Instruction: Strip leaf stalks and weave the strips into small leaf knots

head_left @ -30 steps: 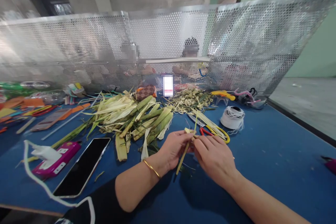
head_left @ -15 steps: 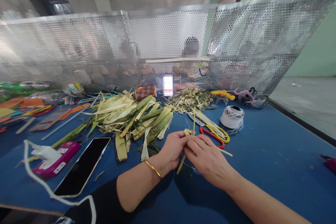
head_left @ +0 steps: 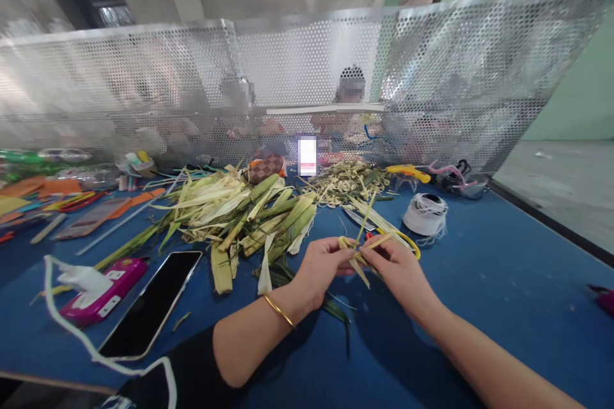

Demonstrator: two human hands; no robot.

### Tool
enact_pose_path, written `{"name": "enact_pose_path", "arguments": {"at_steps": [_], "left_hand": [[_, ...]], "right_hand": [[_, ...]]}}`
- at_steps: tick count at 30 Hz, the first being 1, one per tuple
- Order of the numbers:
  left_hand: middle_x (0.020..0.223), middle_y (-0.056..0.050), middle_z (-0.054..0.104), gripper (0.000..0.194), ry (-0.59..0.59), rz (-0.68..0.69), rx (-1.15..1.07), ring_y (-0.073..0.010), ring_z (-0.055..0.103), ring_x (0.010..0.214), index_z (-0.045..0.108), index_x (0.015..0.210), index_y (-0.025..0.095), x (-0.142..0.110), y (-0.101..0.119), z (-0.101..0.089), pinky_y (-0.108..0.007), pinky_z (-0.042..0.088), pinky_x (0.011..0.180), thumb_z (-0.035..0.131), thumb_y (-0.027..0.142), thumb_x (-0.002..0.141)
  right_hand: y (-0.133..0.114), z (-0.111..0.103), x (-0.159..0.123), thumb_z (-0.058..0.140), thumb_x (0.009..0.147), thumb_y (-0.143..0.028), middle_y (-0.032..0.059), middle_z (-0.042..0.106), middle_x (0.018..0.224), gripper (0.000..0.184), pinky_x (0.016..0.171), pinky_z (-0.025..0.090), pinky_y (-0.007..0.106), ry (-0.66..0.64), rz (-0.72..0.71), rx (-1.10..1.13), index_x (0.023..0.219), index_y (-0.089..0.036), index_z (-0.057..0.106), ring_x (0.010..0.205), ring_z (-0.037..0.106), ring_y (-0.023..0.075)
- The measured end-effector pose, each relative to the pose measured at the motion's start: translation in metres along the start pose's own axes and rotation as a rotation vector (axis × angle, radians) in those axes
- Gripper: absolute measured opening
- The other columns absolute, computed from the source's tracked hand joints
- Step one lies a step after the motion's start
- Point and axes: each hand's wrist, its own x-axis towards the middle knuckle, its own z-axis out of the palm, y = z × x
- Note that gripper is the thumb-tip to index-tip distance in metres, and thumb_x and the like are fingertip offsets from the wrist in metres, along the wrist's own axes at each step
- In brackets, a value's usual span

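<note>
Several narrow corn husk strips (head_left: 359, 266) cross one another between my two hands, above the blue table (head_left: 460, 319). My left hand (head_left: 323, 271), below a gold bangle (head_left: 279, 310), pinches the looped end of the strips. The thumb and fingers of my right hand (head_left: 400, 268) are closed on the strips just to the right. One strip points up and away from the fingers. Behind my right hand lie scissors (head_left: 415, 249) with yellow and red handles, largely hidden by the hand and by pale husk strips. Dark green husk pieces (head_left: 336, 310) hang or lie below my left hand.
A heap of corn husks (head_left: 249, 211) lies left of centre, with shredded husk (head_left: 352, 182) behind. White string (head_left: 425, 216) stands at right. A phone (head_left: 152, 307) and purple power strip (head_left: 106, 291) lie at left. Beyond a perforated metal screen (head_left: 302, 57), people sit.
My right hand has drawn back to the right and turned, uncovering the crossed strips. The upright strip now leans right. My left hand has hardly moved.
</note>
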Motion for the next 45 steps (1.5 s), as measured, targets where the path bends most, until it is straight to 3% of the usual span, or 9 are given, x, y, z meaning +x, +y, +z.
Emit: {"name": "enact_pose_path", "arguments": {"at_steps": [3, 7, 11, 15, 20, 24, 30, 34, 45], "left_hand": [[0.072, -0.004, 0.068, 0.021, -0.018, 0.050, 0.092, -0.0139, 0.063, 0.065, 0.071, 0.082, 0.014, 0.000, -0.001, 0.001, -0.022, 0.045, 0.059, 0.072, 0.026, 0.065], [0.065, -0.001, 0.064, 0.021, 0.071, 0.101, 0.118, -0.0109, 0.056, 0.057, 0.070, 0.081, 0.014, 0.003, -0.001, -0.001, -0.020, 0.037, 0.049, 0.072, 0.024, 0.062], [0.058, 0.002, 0.058, 0.023, 0.158, 0.107, 0.076, -0.0078, 0.048, 0.051, 0.069, 0.079, 0.013, 0.007, 0.003, -0.005, -0.019, 0.032, 0.047, 0.073, 0.026, 0.060], [0.057, 0.002, 0.057, 0.018, 0.191, 0.093, 0.064, -0.0056, 0.042, 0.048, 0.067, 0.071, 0.013, 0.008, 0.004, -0.007, -0.018, 0.030, 0.046, 0.073, 0.025, 0.059], [0.057, 0.002, 0.058, 0.019, 0.188, 0.078, 0.085, -0.0068, 0.043, 0.048, 0.069, 0.071, 0.014, 0.004, 0.002, -0.001, -0.019, 0.028, 0.044, 0.073, 0.023, 0.056], [0.055, 0.001, 0.058, 0.014, 0.075, 0.119, 0.137, -0.0080, 0.043, 0.051, 0.071, 0.064, 0.015, -0.002, 0.006, 0.003, -0.020, 0.031, 0.049, 0.073, 0.026, 0.057], [0.063, -0.001, 0.062, 0.015, -0.034, 0.100, 0.147, -0.0092, 0.045, 0.056, 0.073, 0.067, 0.015, -0.005, 0.006, 0.004, -0.022, 0.036, 0.056, 0.073, 0.028, 0.058], [0.061, 0.000, 0.060, 0.021, -0.016, 0.088, 0.143, -0.0091, 0.046, 0.056, 0.071, 0.069, 0.014, -0.003, 0.001, 0.004, -0.022, 0.035, 0.057, 0.078, 0.024, 0.052], [0.070, -0.002, 0.065, 0.026, 0.096, 0.013, -0.118, -0.0107, 0.058, 0.060, 0.068, 0.071, 0.014, 0.002, 0.002, -0.001, -0.023, 0.044, 0.063, 0.081, 0.025, 0.052]], "right_hand": [[0.000, 0.000, 0.003, 0.066, 0.069, -0.044, 0.0008, 0.063, 0.060, 0.028, 0.053, 0.049, 0.029, -0.111, 0.276, 0.217, 0.069, -0.017, 0.057, 0.052, 0.057, 0.0146], [-0.004, 0.001, 0.000, 0.064, 0.072, -0.047, -0.0025, 0.061, 0.058, 0.031, 0.043, 0.046, 0.025, -0.176, 0.328, 0.187, 0.070, -0.018, 0.056, 0.039, 0.052, 0.0099], [-0.006, -0.003, -0.003, 0.050, 0.086, -0.033, 0.0010, 0.067, 0.075, 0.016, 0.058, 0.054, 0.028, -0.281, -0.041, 0.043, 0.087, -0.019, 0.058, 0.057, 0.063, 0.0131], [-0.007, -0.008, -0.005, 0.043, 0.089, -0.013, 0.0053, 0.070, 0.097, 0.024, 0.078, 0.053, 0.031, -0.314, -0.485, -0.309, 0.101, -0.021, 0.063, 0.087, 0.065, 0.0161], [-0.010, -0.008, -0.006, 0.047, 0.091, -0.015, 0.0066, 0.071, 0.088, 0.022, 0.074, 0.048, 0.032, -0.046, -0.880, -0.688, 0.092, -0.020, 0.068, 0.080, 0.064, 0.0178], [-0.012, -0.010, -0.004, 0.050, 0.091, -0.020, 0.0064, 0.069, 0.088, 0.017, 0.079, 0.044, 0.034, 0.078, -0.766, -0.599, 0.083, -0.020, 0.065, 0.085, 0.061, 0.0190], [-0.002, -0.010, 0.003, 0.053, 0.087, -0.030, 0.0004, 0.061, 0.067, 0.022, 0.061, 0.042, 0.028, 0.051, -0.363, -0.437, 0.067, -0.021, 0.053, 0.064, 0.055, 0.0163], [0.003, -0.008, 0.004, 0.056, 0.085, -0.031, 0.0013, 0.064, 0.072, 0.018, 0.061, 0.043, 0.028, 0.055, -0.251, -0.342, 0.071, -0.020, 0.058, 0.067, 0.058, 0.0171], [-0.018, -0.018, -0.003, 0.055, 0.090, -0.024, 0.0049, 0.068, 0.086, 0.018, 0.079, 0.035, 0.035, 0.186, -0.858, -0.883, 0.079, -0.021, 0.068, 0.084, 0.056, 0.0199]]}}
